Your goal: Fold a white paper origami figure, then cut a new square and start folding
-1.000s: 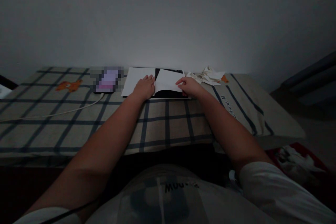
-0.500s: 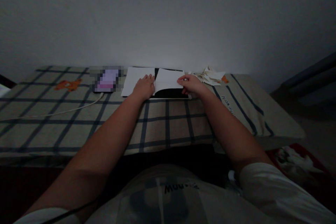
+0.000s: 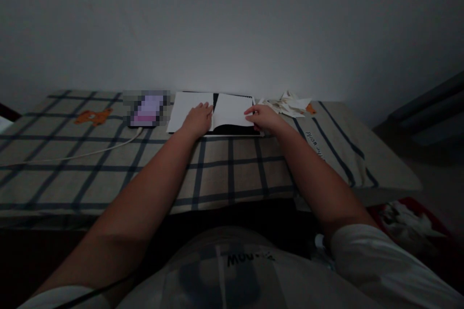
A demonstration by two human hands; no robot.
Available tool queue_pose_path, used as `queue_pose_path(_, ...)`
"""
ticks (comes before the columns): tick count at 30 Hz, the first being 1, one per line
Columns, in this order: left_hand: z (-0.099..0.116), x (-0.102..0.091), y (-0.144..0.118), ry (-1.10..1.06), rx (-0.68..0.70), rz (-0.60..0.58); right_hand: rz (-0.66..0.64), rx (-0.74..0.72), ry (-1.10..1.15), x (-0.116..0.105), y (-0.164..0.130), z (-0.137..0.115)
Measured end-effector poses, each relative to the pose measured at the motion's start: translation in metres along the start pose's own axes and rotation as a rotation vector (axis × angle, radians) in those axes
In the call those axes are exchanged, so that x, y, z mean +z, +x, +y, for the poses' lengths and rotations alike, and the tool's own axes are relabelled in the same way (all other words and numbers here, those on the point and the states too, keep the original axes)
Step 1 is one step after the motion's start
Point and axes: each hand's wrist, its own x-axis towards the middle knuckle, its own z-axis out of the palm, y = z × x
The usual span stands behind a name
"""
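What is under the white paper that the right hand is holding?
Under the white paper a black sheet shows along its near edge. The right hand grips the paper's right edge. The rest underneath is covered.

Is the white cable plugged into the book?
No, the white cable runs to the phone, left of the book.

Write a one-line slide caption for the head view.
Left hand flat on white paper, right hand pinching a folded sheet over a checked cloth.
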Motion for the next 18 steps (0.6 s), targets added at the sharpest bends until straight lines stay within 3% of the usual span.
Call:
queue_pose_path(7, 0.005, -0.005, -0.001, 0.022, -0.027, -0.02, -0.056, 0.001, -0.091, -0.003, -0.013, -0.013)
queue_pose_path(18, 0.0, 0.003, 0.003, 0.009, -0.026, 0.01, -0.081, -0.001, -0.11, -0.005, -0.012, -0.012)
